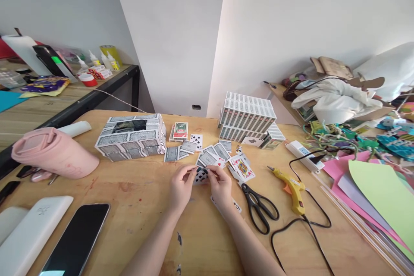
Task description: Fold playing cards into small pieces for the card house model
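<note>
My left hand and my right hand meet near the middle of the table. Between their pinched fingertips is a playing card with black pips, partly hidden by the fingers. Another card lies partly under my right wrist. Just beyond the hands, loose cards are spread out, some face down with grey backs. A face card lies to the right. Black-handled scissors rest right of my right hand, with a yellow glue gun beyond them.
At the back left stands a box covered in cards; red and green card packs sit beside it. Many card boxes are stacked at back right. Pink roll, phone, power strip and coloured paper flank the table.
</note>
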The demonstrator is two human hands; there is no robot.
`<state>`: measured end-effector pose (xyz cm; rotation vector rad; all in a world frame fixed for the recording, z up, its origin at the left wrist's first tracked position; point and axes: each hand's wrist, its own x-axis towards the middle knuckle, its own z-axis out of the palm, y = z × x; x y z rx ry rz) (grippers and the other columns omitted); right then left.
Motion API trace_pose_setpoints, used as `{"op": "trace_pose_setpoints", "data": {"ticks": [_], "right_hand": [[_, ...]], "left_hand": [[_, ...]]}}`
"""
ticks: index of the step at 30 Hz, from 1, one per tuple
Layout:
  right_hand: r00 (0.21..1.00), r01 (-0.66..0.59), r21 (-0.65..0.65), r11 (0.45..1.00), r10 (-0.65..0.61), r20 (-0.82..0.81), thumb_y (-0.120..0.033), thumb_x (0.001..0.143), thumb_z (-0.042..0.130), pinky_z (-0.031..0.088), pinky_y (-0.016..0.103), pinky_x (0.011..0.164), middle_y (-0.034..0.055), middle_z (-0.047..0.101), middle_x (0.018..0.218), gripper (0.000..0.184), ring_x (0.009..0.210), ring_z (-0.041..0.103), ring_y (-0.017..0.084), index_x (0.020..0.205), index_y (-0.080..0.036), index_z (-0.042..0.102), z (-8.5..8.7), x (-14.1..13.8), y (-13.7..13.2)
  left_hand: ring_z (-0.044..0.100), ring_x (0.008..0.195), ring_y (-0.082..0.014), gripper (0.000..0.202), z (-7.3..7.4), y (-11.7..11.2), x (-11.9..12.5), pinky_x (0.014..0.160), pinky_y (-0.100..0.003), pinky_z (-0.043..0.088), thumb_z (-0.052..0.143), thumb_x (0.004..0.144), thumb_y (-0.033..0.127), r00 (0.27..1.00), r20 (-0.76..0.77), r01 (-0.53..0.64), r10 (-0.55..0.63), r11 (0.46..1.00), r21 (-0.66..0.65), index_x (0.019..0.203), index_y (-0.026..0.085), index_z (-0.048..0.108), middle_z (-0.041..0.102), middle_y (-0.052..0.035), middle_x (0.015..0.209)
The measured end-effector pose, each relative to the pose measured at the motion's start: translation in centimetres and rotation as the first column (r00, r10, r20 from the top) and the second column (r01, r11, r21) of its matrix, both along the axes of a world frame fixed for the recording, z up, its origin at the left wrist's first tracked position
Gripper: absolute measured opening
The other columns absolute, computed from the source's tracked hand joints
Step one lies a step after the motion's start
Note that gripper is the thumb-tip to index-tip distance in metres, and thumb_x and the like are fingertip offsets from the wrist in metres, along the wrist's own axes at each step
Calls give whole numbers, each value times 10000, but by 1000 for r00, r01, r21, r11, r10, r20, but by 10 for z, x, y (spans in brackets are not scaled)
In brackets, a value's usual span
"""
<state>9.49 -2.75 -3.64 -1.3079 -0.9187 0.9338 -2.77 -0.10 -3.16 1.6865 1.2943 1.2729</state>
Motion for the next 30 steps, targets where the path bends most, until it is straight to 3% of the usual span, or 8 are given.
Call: {"op": "trace_pose_setpoints", "data": {"ticks": [3, 7, 15, 30], "right_hand": [[995, 6, 110, 994, -17, 102, -316, 797, 525, 486, 343, 740, 56, 619, 812, 149, 759, 572, 189, 843, -213, 623, 0, 2, -1], [997, 6, 156, 988, -17, 74, -310, 795, 534, 471, 352, 788, 61, 621, 839, 138, 822, 573, 197, 857, -211, 608, 2, 1, 1], [998, 20, 113, 993, -13, -62, -291, 742, 588, 476, 343, 738, 36, 636, 749, 96, 738, 585, 186, 750, -204, 627, 10, 7, 6], [981, 1, 87, 996, 16, -191, -272, 710, 635, 486, 336, 700, 27, 636, 733, 76, 685, 584, 174, 720, -197, 645, 2, 13, 10]], "left_hand": [[622, 851, -173, 168, 4, -2, 0, 801, -300, 486, 499, 834, 285, 993, -112, 50, -36, 990, 129, 882, 211, 641, 675, -58, 881], [635, 865, -188, 178, 7, -5, 1, 825, -320, 483, 505, 827, 257, 983, -179, 65, -26, 974, 219, 919, 224, 654, 693, -66, 896], [645, 844, -172, 190, 7, -8, 5, 800, -292, 493, 512, 795, 187, 981, -187, 102, -54, 960, 260, 906, 227, 661, 700, -53, 882], [638, 827, -153, 220, 5, -6, 3, 770, -277, 513, 496, 762, 118, 977, -200, 132, -70, 938, 320, 921, 199, 626, 685, -45, 871]]}}
